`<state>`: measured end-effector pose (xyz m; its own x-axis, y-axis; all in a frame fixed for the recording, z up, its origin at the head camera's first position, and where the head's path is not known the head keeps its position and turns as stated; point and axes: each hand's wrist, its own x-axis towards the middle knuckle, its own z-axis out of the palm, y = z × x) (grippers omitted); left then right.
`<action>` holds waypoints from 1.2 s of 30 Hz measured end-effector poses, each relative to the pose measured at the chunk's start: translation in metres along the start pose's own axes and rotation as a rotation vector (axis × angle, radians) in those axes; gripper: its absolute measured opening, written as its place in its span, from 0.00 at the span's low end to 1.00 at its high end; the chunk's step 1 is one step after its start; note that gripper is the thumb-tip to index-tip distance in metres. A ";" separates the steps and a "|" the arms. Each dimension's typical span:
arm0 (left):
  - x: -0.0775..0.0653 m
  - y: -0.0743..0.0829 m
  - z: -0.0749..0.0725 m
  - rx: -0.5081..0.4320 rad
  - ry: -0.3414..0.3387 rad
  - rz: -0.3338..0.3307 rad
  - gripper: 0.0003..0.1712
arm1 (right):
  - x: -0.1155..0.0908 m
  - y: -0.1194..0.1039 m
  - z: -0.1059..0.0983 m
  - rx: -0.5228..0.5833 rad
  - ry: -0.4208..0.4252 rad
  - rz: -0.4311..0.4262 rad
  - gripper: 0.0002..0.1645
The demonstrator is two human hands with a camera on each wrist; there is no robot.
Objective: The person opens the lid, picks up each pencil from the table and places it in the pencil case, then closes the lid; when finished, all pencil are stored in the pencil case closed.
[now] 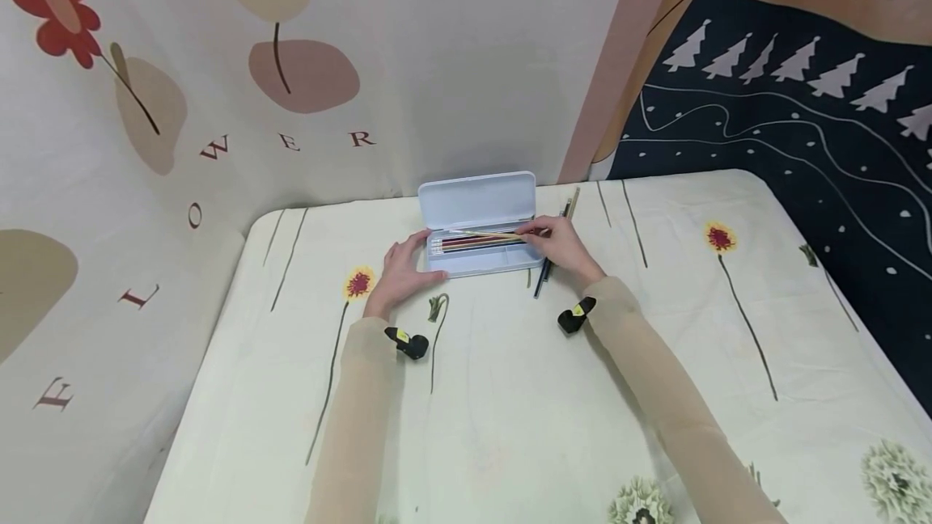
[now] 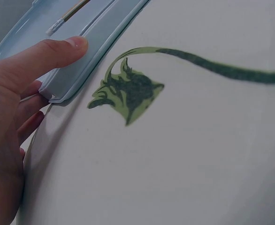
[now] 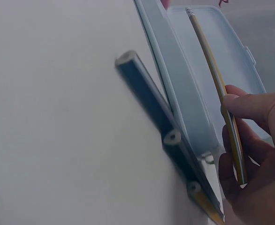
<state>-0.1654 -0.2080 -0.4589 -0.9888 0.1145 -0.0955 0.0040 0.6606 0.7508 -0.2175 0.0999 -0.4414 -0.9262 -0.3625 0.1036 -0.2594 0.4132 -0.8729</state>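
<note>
Your left hand (image 1: 403, 272) grips the left end of the open, pale-blue rectangular case (image 1: 476, 200), probably to keep it from sliding. Your right hand (image 1: 559, 246) pinches a slim yellow striped pencil (image 3: 217, 80) above this case, eraser (image 3: 189, 11) toward left, perhaps to agree with the red and dark pencils (image 1: 466, 242) lying inside. Loose dark-blue pencils (image 3: 149, 96) rest right of the case on the white flower-printed bench (image 1: 502, 395), seemingly for easy reach.

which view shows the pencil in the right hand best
Right wrist: the pencil appears large, nearly end to end. The head view shows it small over the case; the left wrist, apparently only its eraser end.
</note>
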 end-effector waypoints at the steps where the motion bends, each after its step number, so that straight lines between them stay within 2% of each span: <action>1: 0.000 0.000 0.000 -0.001 0.000 -0.003 0.52 | 0.002 -0.001 0.002 -0.008 -0.004 -0.006 0.10; 15: 0.000 -0.001 0.001 -0.011 -0.004 -0.002 0.53 | 0.020 -0.006 0.023 -0.030 -0.089 -0.026 0.09; 21: 0.001 -0.003 0.000 -0.001 0.000 -0.004 0.53 | 0.021 -0.005 0.028 -0.109 -0.084 -0.036 0.08; 27: 0.002 -0.001 -0.001 0.000 -0.005 -0.011 0.53 | 0.021 -0.005 0.029 -0.147 -0.078 -0.046 0.09; 31: 0.002 -0.001 -0.001 -0.003 -0.009 -0.017 0.53 | 0.022 -0.003 0.027 -0.128 -0.095 -0.043 0.09; 36: 0.002 -0.002 0.000 0.016 -0.002 0.012 0.53 | 0.019 -0.002 0.021 -0.085 -0.078 -0.042 0.10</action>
<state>-0.1672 -0.2089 -0.4605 -0.9883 0.1244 -0.0881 0.0184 0.6710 0.7412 -0.2292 0.0742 -0.4476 -0.8908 -0.4436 0.0988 -0.3227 0.4646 -0.8246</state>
